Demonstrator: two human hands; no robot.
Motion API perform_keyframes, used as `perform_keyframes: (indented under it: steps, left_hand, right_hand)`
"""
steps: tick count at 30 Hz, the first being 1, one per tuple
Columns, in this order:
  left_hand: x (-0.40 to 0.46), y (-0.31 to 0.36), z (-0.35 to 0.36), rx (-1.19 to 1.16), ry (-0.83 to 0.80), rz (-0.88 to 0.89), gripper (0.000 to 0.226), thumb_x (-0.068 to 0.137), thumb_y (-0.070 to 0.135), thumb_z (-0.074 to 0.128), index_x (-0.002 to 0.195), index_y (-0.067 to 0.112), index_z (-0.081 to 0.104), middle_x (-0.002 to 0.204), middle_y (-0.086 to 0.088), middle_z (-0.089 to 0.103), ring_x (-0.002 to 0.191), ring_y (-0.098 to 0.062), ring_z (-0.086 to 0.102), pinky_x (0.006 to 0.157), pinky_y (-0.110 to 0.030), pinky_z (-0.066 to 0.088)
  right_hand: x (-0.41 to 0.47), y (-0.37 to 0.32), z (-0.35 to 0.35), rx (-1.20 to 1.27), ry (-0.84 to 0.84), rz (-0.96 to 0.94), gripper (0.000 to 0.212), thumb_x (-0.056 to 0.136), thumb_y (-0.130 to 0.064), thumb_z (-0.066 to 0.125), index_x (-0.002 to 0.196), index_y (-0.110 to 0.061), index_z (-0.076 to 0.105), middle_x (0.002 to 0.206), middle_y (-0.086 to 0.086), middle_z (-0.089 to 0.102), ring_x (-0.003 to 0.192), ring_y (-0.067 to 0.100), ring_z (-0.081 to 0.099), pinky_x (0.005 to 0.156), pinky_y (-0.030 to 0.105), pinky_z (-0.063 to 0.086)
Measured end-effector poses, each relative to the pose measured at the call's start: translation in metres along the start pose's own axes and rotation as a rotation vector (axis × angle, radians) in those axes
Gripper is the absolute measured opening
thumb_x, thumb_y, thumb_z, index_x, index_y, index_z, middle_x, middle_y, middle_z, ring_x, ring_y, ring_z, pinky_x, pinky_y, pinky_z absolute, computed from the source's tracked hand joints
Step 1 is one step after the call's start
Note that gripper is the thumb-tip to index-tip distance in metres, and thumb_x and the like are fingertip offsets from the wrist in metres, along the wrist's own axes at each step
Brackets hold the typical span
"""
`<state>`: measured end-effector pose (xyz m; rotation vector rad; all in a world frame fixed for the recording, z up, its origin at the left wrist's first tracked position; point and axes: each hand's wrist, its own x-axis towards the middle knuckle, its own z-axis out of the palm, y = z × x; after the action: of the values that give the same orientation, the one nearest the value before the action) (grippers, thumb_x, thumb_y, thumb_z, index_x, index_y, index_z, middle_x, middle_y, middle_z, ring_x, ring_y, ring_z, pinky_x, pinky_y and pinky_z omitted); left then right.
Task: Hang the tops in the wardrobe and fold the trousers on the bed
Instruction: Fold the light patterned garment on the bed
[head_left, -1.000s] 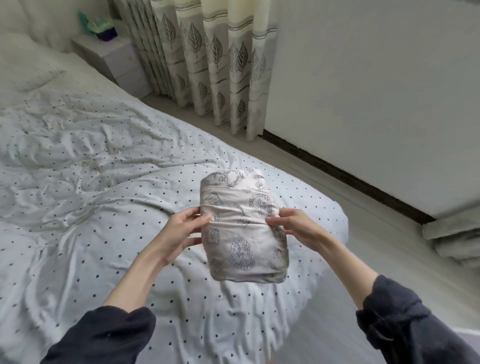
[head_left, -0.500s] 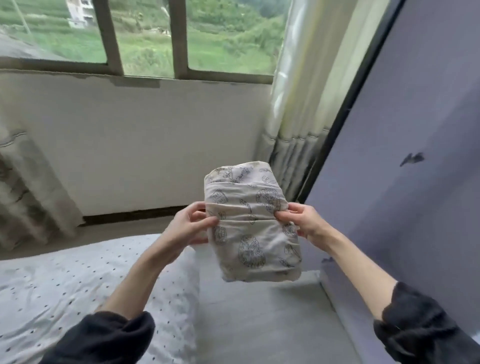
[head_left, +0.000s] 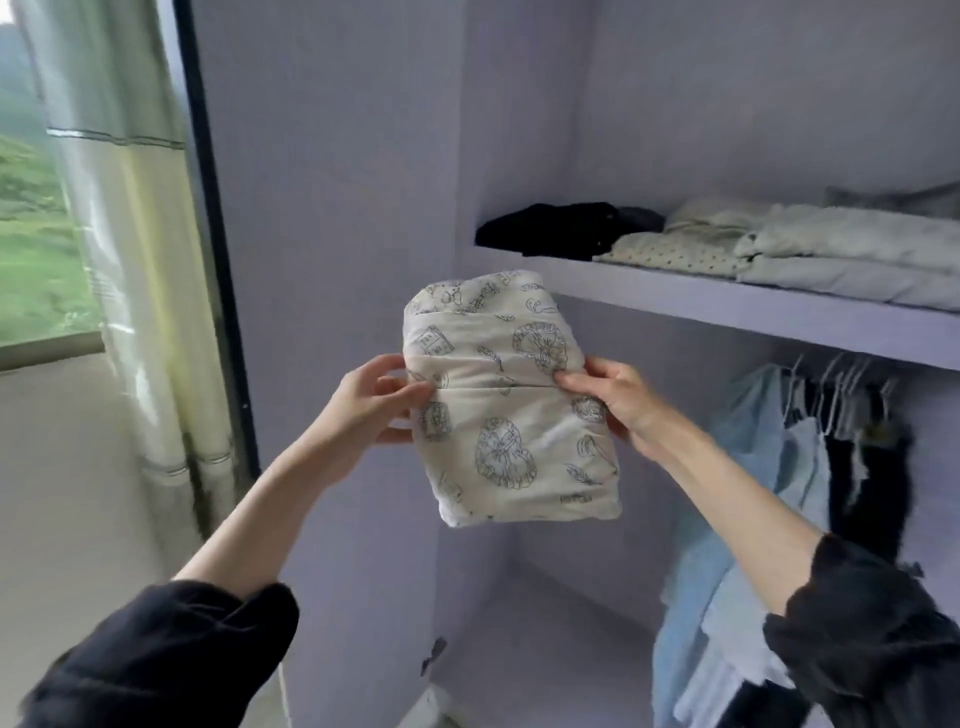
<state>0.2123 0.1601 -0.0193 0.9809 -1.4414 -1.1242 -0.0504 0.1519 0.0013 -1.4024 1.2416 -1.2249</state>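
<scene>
A folded cream garment with a dark line-drawn print (head_left: 511, 410) is held up in front of the open wardrobe. My left hand (head_left: 371, 402) pinches its left edge and my right hand (head_left: 613, 397) pinches its right edge, thumbs on the front. The bundle hangs just below and left of the wardrobe shelf (head_left: 727, 306). Folded clothes lie on that shelf: a black pile (head_left: 550, 228) and pale ones (head_left: 810, 254). Below the shelf, light blue tops (head_left: 748, 499) and dark tops (head_left: 872, 478) hang on hangers at the right. The bed is out of view.
The lilac wardrobe side wall (head_left: 337, 208) stands directly ahead, with a dark frame edge (head_left: 218, 260) beside it. A pale curtain (head_left: 130, 260) and a window (head_left: 36, 249) are at the left. The wardrobe floor (head_left: 545, 649) lies below the hanging clothes.
My view has swung right from the bed, past the window, to the open wardrobe. Both hands kept the same hold on the folded garment and carried it along.
</scene>
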Motion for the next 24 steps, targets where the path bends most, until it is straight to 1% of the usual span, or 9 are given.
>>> perform_keyframes:
  steps: [4, 7, 10, 12, 14, 16, 18, 21, 24]
  left_hand:
    - [0.082, 0.033, 0.041, -0.042, -0.090, 0.095, 0.027, 0.087, 0.015, 0.064, 0.114, 0.012, 0.059, 0.096, -0.006, 0.070, 0.076, -0.015, 0.069, 0.063, -0.030, 0.057]
    - [0.138, 0.056, 0.065, -0.081, -0.158, 0.142, 0.033, 0.087, 0.015, 0.065, 0.118, 0.011, 0.057, 0.103, -0.008, 0.068, 0.082, -0.018, 0.069, 0.067, -0.032, 0.058]
    - [0.190, 0.072, 0.087, -0.142, -0.220, 0.158, 0.034, 0.087, 0.015, 0.066, 0.119, 0.011, 0.055, 0.105, -0.011, 0.067, 0.084, -0.023, 0.069, 0.068, -0.036, 0.058]
    - [0.219, 0.080, 0.102, -0.198, -0.255, 0.161, 0.031, 0.087, 0.014, 0.066, 0.116, 0.011, 0.055, 0.103, -0.011, 0.068, 0.079, -0.023, 0.071, 0.062, -0.034, 0.058]
    - [0.252, 0.087, 0.120, -0.262, -0.277, 0.146, 0.028, 0.087, 0.011, 0.066, 0.113, 0.012, 0.055, 0.100, -0.009, 0.068, 0.077, -0.023, 0.070, 0.060, -0.035, 0.058]
    - [0.281, 0.094, 0.138, -0.322, -0.298, 0.134, 0.024, 0.086, 0.009, 0.065, 0.108, 0.012, 0.054, 0.099, -0.008, 0.068, 0.078, -0.022, 0.070, 0.061, -0.037, 0.059]
    - [0.303, 0.099, 0.156, -0.368, -0.330, 0.122, 0.027, 0.086, 0.007, 0.065, 0.110, 0.011, 0.053, 0.103, -0.011, 0.067, 0.084, -0.026, 0.069, 0.065, -0.041, 0.059]
    - [0.334, 0.102, 0.188, -0.402, -0.366, 0.082, 0.035, 0.086, 0.007, 0.064, 0.118, 0.006, 0.049, 0.110, -0.015, 0.065, 0.092, -0.032, 0.067, 0.076, -0.047, 0.057]
    - [0.360, 0.102, 0.223, -0.461, -0.408, 0.033, 0.038, 0.087, 0.005, 0.063, 0.122, 0.001, 0.047, 0.111, -0.017, 0.064, 0.085, -0.030, 0.068, 0.069, -0.042, 0.059]
  right_hand:
    - [0.033, -0.040, -0.055, -0.020, 0.136, -0.045, 0.029, 0.078, -0.015, 0.071, 0.103, -0.002, 0.064, 0.103, 0.016, 0.070, 0.089, 0.029, 0.066, 0.088, 0.043, 0.050]
    - [0.060, -0.069, -0.088, -0.041, 0.200, -0.103, 0.027, 0.069, -0.017, 0.075, 0.094, -0.009, 0.069, 0.091, 0.009, 0.074, 0.082, 0.023, 0.069, 0.079, 0.036, 0.055]
    - [0.091, -0.104, -0.118, -0.094, 0.245, -0.137, 0.038, 0.057, -0.020, 0.077, 0.093, -0.009, 0.069, 0.087, 0.006, 0.074, 0.077, 0.019, 0.070, 0.069, 0.028, 0.058]
    - [0.112, -0.126, -0.137, -0.140, 0.276, -0.164, 0.029, 0.061, -0.015, 0.077, 0.089, -0.011, 0.071, 0.087, 0.007, 0.074, 0.077, 0.019, 0.071, 0.070, 0.029, 0.058]
    - [0.135, -0.145, -0.156, -0.187, 0.327, -0.170, 0.016, 0.071, -0.011, 0.074, 0.086, -0.012, 0.071, 0.088, 0.007, 0.074, 0.079, 0.020, 0.070, 0.073, 0.031, 0.058]
    - [0.156, -0.162, -0.175, -0.249, 0.343, -0.158, 0.006, 0.077, -0.010, 0.071, 0.082, -0.013, 0.068, 0.081, 0.004, 0.074, 0.073, 0.017, 0.071, 0.066, 0.028, 0.059]
    - [0.171, -0.179, -0.193, -0.325, 0.348, -0.132, 0.005, 0.079, -0.010, 0.070, 0.078, -0.013, 0.065, 0.078, 0.003, 0.074, 0.071, 0.015, 0.070, 0.064, 0.026, 0.058]
    - [0.192, -0.197, -0.225, -0.464, 0.384, -0.089, 0.007, 0.078, -0.013, 0.071, 0.083, -0.012, 0.067, 0.084, 0.004, 0.073, 0.078, 0.018, 0.070, 0.073, 0.030, 0.057]
    - [0.219, -0.215, -0.255, -0.627, 0.403, -0.064, 0.007, 0.078, -0.015, 0.073, 0.079, -0.013, 0.067, 0.078, 0.002, 0.072, 0.072, 0.016, 0.068, 0.068, 0.026, 0.056]
